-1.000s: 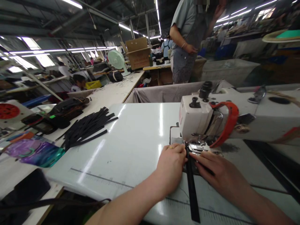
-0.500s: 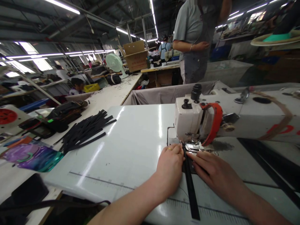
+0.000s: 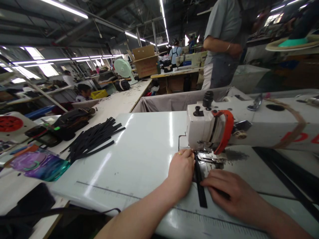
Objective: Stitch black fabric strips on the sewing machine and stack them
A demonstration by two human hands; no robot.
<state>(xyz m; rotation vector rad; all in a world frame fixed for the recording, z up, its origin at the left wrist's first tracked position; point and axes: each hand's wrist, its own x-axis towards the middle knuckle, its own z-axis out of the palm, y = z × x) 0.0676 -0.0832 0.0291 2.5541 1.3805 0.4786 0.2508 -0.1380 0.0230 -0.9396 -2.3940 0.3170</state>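
A narrow black fabric strip [image 3: 200, 191] runs from under the presser foot of the white sewing machine [image 3: 199, 124] toward me. My left hand [image 3: 181, 171] lies along the strip's left side, fingers bent together and pressing on it close to the metal presser foot [image 3: 208, 158]. Lower down, my right hand [image 3: 228, 189] has its bunched fingertips on the strip's right edge; its thumb is partly hidden. The strip's near end rests flat on the white table, just above the printed ruler [image 3: 219, 219].
A pile of black strips [image 3: 93, 139] lies at the table's left. Beside it are a purple-teal pouch [image 3: 41, 165] and dark bags [image 3: 72, 122]. More black material [image 3: 281, 172] lies right of my right hand. A person [image 3: 221, 49] stands behind the machine; a fan [image 3: 123, 68] stands farther back.
The strip has moved away from me into the machine, so its near end lies farther up the table. My right hand has slid back from the presser foot. The standing person has shifted right.
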